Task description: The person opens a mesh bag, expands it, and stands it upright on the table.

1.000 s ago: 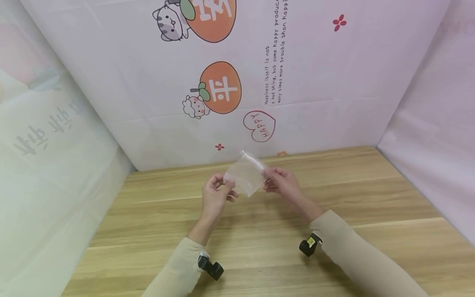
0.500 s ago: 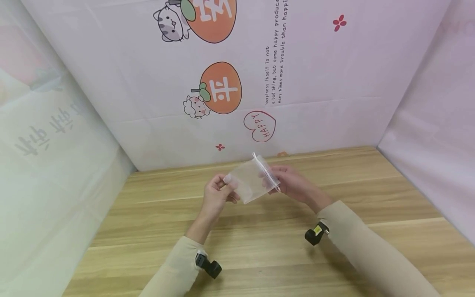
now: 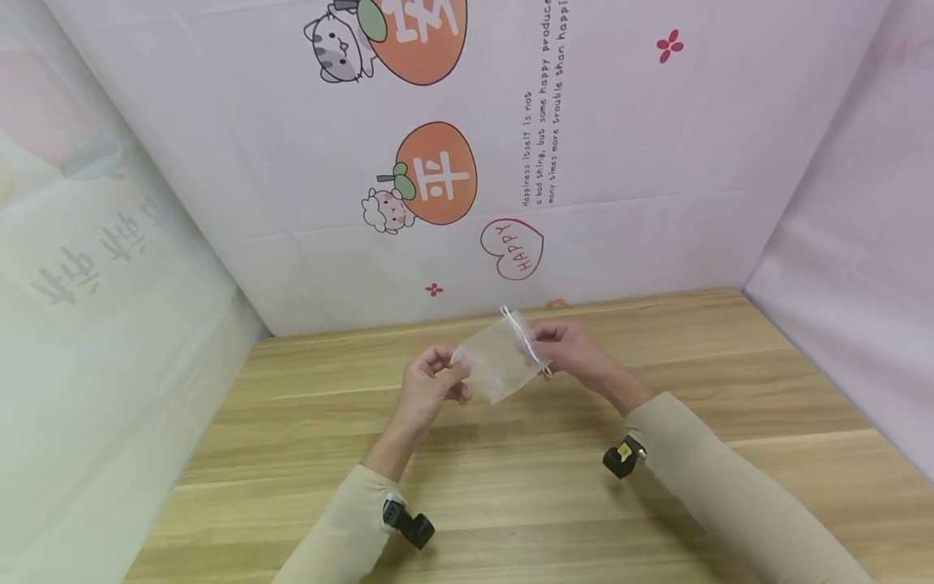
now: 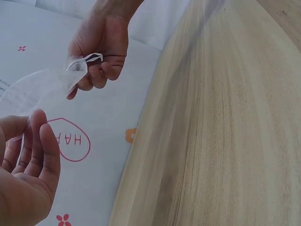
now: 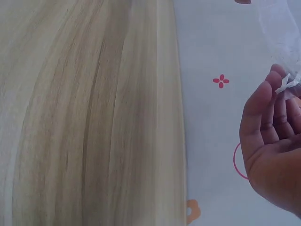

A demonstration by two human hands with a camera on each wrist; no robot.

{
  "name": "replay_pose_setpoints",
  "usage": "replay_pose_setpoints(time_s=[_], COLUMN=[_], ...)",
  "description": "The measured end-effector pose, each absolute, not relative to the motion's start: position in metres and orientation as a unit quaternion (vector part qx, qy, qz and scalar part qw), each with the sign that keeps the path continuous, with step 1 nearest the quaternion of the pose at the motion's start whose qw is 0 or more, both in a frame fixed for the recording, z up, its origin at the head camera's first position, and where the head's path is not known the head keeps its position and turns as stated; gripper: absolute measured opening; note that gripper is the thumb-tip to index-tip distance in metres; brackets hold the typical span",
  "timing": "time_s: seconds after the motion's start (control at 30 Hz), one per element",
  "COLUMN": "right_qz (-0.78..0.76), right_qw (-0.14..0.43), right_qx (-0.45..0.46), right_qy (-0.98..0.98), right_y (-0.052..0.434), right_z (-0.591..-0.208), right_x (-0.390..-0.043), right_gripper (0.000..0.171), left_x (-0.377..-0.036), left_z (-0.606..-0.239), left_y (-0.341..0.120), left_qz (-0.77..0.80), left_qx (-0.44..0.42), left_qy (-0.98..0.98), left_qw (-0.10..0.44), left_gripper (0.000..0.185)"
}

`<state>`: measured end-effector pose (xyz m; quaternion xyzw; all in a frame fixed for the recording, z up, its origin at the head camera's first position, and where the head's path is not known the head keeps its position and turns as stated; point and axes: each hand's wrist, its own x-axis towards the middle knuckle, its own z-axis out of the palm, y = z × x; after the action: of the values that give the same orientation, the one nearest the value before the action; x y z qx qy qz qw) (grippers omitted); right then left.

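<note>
A small sheer white drawstring pouch [image 3: 494, 358] is stretched between my two hands above the table. My left hand [image 3: 427, 386] pinches its closed-end corner between thumb and fingers. At the mouth end, my right hand [image 3: 576, 354] grips the pouch by the drawstring hem, its fingers partly behind the fabric. A white cord loop [image 4: 95, 56] hangs out by the right hand's curled fingers in the left wrist view. In the right wrist view the pouch [image 5: 278, 28] is cut off by the frame edge. It looks flat, and no contents show through.
Below the hands lies a wood-grain table [image 3: 467, 503]. Behind it rises a white cloth backdrop [image 3: 627, 146] with printed oranges, text and a heart. More white cloth hangs at the left [image 3: 109, 365] and right sides. A small black camera is strapped to each sleeve.
My right hand has moved a little right, and the drawstring end turned into fuller view. The pouch has shifted slightly right, while my left hand stays nearly in place, still pinching its corner.
</note>
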<state>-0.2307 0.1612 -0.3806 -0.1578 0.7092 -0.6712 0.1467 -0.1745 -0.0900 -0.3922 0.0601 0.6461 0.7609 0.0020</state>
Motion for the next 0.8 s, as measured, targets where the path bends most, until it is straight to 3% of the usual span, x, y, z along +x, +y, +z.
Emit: replay_pose_setpoints(time_s=[0.17,0.27,0.33,0.43,0.63,0.8], right_qz=[-0.704,-0.745,-0.761,-0.767,-0.767,-0.761], right_qw=[0.158,0.195,0.220,0.223,0.147,0.095], right_qx=[-0.147,-0.133,-0.126,-0.117,-0.087,-0.070], right_qy=[0.676,0.624,0.598,0.589,0.619,0.638], right_y=[0.162,0.163,0.160,0.153,0.139,0.142], right_z=[-0.382,-0.381,-0.380,-0.381,-0.385,-0.387], right_x=[-0.231,-0.229,-0.225,-0.216,-0.205,-0.206], right_gripper=[0.031,0.048,0.051,0.041,0.011,0.012], left_x=[-0.174,-0.174,-0.174,-0.174,-0.172,-0.170], left_z=[-0.395,-0.397,-0.398,-0.398,-0.397,-0.396], left_y=[-0.089,-0.088,-0.086,-0.084,-0.081,-0.088], left_qz=[0.764,0.773,0.780,0.787,0.766,0.696], left_qx=[0.042,0.022,0.008,-0.005,0.012,0.058], left_qy=[0.643,0.634,0.624,0.614,0.637,0.699], left_qw=[-0.006,-0.025,-0.041,-0.060,-0.087,-0.157], left_gripper=[0.013,0.012,0.013,0.015,0.022,0.036])
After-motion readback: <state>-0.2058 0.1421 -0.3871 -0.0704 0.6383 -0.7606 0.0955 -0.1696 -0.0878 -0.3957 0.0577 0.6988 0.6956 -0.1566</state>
